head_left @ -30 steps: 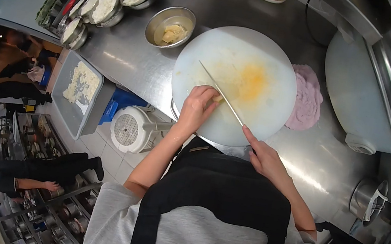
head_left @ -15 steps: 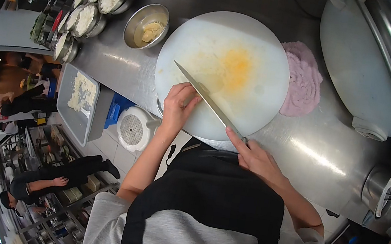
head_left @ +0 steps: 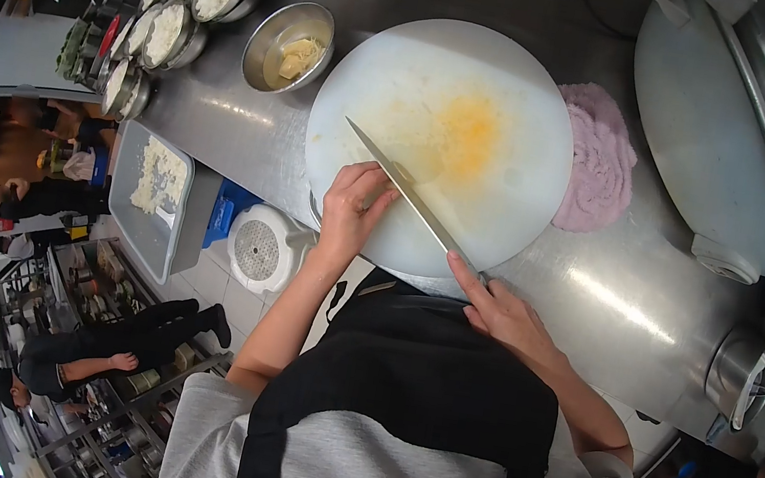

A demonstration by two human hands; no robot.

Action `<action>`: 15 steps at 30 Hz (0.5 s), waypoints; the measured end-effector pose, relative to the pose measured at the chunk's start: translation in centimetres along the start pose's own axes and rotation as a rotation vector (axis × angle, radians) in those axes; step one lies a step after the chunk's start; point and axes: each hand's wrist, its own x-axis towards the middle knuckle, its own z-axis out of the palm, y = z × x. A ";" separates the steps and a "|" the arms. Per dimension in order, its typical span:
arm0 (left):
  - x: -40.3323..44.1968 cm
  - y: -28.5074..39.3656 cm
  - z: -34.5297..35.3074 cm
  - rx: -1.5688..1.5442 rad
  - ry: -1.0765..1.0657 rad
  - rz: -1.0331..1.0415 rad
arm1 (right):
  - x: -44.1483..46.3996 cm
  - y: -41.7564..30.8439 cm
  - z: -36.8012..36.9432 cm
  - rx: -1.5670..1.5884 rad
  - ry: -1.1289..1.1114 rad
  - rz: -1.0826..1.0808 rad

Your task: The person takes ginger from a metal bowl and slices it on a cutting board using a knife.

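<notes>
Over the round white cutting board, the right hand held the knife with its fingers wrapped around the handle and one finger stretched forward along it, the blade slanting across the board toward the far left. Beside the blade, the left hand kept its fingers bent and bunched together at the near left part of the board, though whether they gripped anything could not be told. Just left of the board sat a metal bowl with yellowish pieces inside, and a pink cloth lay against its right edge.
</notes>
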 end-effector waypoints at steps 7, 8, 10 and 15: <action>0.0 -0.1 0.0 -0.011 -0.003 0.002 | 0.2 -0.5 -0.8 0.083 -0.105 0.067; 0.1 -0.1 0.0 -0.015 -0.002 0.002 | 0.2 -0.5 -0.7 0.076 -0.101 0.066; 0.1 -0.1 0.0 -0.016 -0.001 0.005 | 0.4 -0.5 -0.8 0.069 -0.099 0.065; 0.2 0.1 0.2 -0.027 0.014 -0.006 | 1.3 0.0 -1.1 0.052 -0.081 0.063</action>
